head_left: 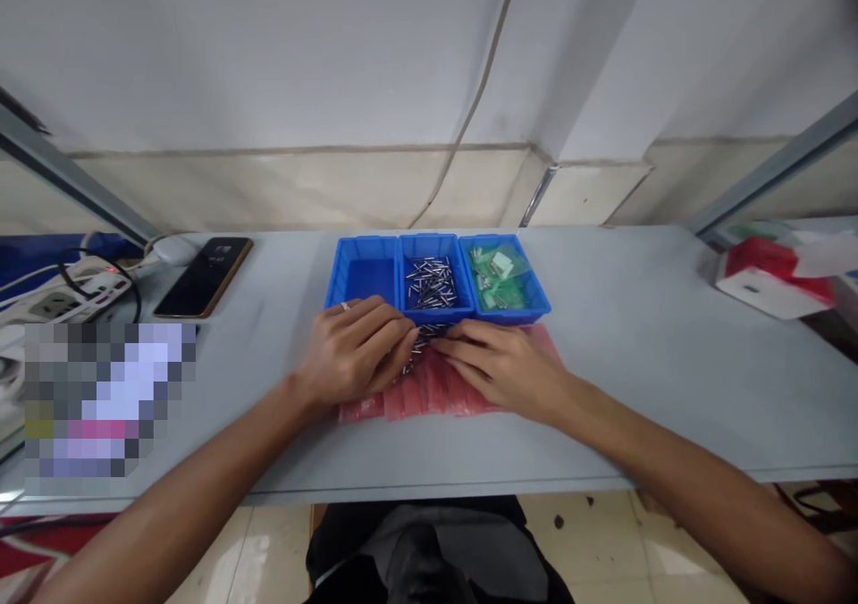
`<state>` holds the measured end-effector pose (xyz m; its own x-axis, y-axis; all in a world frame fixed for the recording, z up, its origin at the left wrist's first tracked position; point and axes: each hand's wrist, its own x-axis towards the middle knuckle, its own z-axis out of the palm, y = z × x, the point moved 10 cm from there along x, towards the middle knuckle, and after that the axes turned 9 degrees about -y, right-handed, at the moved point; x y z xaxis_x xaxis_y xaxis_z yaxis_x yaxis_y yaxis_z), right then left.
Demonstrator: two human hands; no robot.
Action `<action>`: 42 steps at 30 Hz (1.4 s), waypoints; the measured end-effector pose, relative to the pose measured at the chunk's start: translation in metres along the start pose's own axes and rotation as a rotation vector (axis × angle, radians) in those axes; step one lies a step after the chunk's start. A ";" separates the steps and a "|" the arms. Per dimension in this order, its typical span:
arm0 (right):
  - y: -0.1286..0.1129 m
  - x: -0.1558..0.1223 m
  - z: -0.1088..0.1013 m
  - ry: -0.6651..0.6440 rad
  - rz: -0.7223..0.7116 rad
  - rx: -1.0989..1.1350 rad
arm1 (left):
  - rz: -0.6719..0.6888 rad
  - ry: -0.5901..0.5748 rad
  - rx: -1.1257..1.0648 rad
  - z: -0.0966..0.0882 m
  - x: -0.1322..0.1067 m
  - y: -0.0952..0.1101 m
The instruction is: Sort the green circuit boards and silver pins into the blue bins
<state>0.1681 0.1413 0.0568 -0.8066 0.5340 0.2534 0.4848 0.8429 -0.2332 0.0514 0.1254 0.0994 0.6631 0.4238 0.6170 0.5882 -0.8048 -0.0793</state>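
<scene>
So, small pile of metal pins sits between both hands, on pink plastic bags, just in front of the middle bin. Left hand, ring on one finger, and right hand are palm down, fingertips nearly meeting over the pile. Grip: hands close together around the pins; whether either is clamped on them, cannot tell from this view.

Middle bin is blue and holds more metal pins, loose. Left bin touches it on one side, with the left hand overlapping its front edge. Right bin touches it on the other and holds small clear bags of green parts.

All of it is on a grey table. Phone and power strip with cables are to the left, red and white box far right. Pixelated patch front left, contents unreadable.
</scene>
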 end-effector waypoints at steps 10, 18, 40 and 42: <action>-0.001 0.004 0.009 -0.012 -0.017 -0.119 | 0.030 -0.010 0.026 -0.001 0.000 0.003; -0.010 0.006 0.003 0.034 -0.064 -0.112 | 0.026 -0.022 0.021 0.002 -0.001 0.001; -0.006 0.010 0.019 -0.013 -0.079 -0.077 | 0.047 -0.062 0.037 0.006 0.002 0.005; -0.005 0.010 0.016 0.026 -0.072 -0.063 | 0.044 -0.056 0.040 0.006 0.002 0.005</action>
<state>0.1523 0.1413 0.0453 -0.8314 0.4726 0.2921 0.4468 0.8813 -0.1540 0.0584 0.1246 0.0959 0.7130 0.4119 0.5674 0.5751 -0.8065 -0.1372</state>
